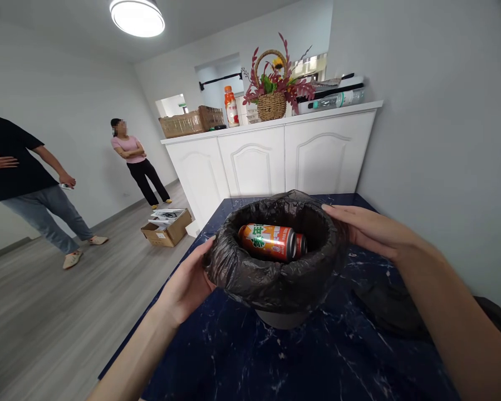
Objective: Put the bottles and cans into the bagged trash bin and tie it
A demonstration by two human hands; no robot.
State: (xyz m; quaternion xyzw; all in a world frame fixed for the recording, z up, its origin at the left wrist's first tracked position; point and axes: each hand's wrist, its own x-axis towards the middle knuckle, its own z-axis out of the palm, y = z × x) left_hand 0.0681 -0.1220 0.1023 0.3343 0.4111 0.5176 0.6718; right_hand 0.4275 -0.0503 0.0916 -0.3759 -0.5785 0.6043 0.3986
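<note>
A small trash bin [281, 319] stands on the dark blue marbled table, lined with a black garbage bag [271, 284] folded over its rim. Inside lie an orange drink can [267, 241] on its side and a second can [301, 245], mostly hidden behind it. My left hand [190, 284] grips the bag at the bin's left side, thumb near the rim. On the opposite side my right hand [367, 229] holds the bag, thumb along the top edge. Most fingers of both hands are hidden by the bag.
Dark folded material [390, 309] lies on the table [250, 362] at right. Behind it, a white cabinet [254, 167] carries a flower basket [271, 106], a woven tray [183, 123] and bottles. Two people stand at left, near a cardboard box [167, 234] on the floor.
</note>
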